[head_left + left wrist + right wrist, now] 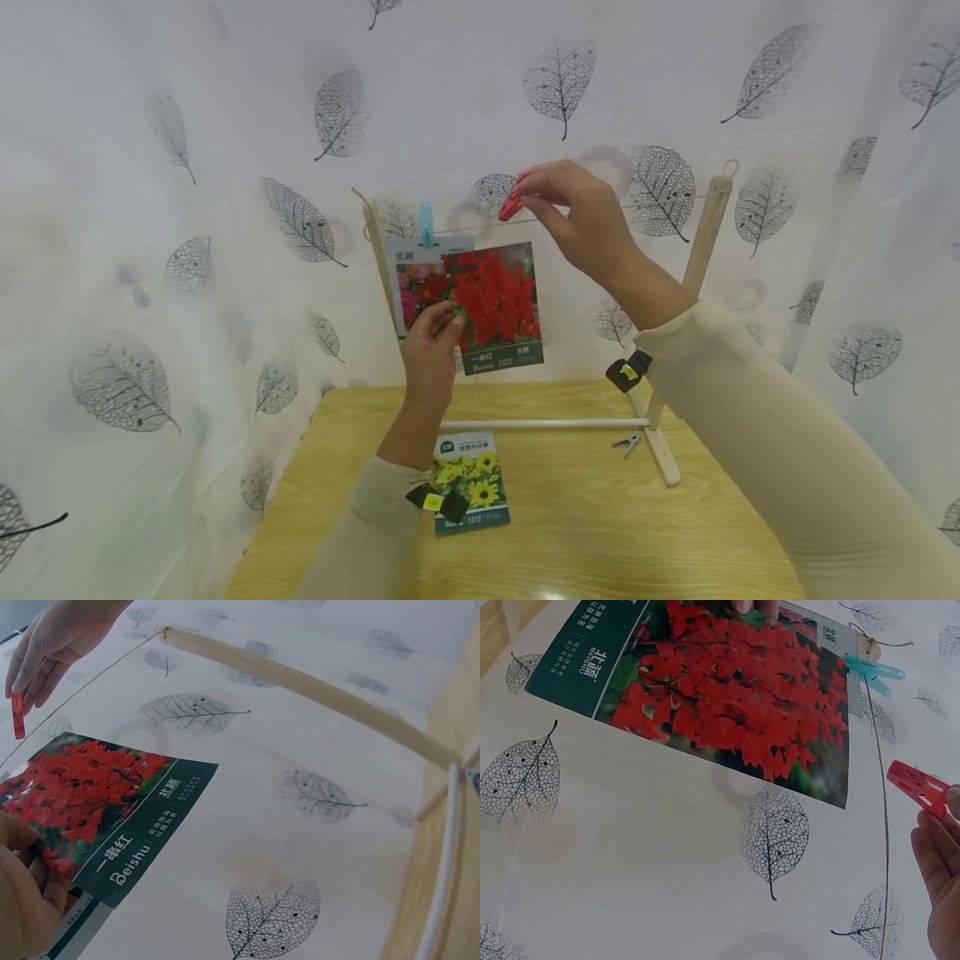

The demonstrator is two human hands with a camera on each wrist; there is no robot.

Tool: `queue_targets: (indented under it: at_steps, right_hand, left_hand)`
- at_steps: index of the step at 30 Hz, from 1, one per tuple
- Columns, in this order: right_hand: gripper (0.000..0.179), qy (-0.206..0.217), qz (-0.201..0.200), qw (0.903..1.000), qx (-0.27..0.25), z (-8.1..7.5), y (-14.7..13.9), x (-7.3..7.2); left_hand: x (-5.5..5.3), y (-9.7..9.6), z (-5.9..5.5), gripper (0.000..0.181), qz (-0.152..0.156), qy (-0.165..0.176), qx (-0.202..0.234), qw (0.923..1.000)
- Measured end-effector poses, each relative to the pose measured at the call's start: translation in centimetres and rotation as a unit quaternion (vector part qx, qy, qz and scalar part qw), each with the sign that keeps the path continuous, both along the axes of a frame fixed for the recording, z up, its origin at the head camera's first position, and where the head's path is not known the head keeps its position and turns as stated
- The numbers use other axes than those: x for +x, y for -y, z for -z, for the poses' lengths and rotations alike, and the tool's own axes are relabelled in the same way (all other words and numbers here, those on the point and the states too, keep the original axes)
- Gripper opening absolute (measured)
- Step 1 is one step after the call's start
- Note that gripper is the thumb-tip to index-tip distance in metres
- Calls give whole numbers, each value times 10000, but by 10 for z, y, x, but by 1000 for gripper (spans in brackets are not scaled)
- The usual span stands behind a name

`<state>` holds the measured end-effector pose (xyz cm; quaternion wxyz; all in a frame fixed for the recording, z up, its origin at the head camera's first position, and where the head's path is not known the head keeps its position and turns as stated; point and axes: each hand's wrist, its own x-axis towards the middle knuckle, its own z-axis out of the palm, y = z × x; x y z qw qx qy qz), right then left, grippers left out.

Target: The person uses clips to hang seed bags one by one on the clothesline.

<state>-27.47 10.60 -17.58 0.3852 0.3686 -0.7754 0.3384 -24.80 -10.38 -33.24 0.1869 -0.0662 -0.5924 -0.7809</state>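
My left hand pinches a seed packet with red flowers by its left edge, holding it up just below the string. A red clothespin is pinched between thumb and fingers of my right hand, beside the string and above the packet's upper right corner. Partly behind the red-flower packet hangs another seed packet with pink flowers, clipped to the string by a blue clothespin. In the right wrist view the red clothespin stands a little apart from the string.
Wooden posts carry the string, with a white rod low between them. On the wooden table lie a yellow-flower seed packet and a grey clothespin near the right foot. A leaf-patterned curtain hangs behind.
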Motion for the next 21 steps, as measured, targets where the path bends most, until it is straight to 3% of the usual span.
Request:
queue_targets:
  at_steps: [10,21]
  right_hand:
    - [16,362,112,9992,103,-3,1,-3]
    - [16,494,115,9984,249,-4,5,-5]
  left_hand:
    - [-3,-1,-5,26,-117,117,-413,9990]
    - [-6,-3,-7,25,-16,-3,-329,9995]
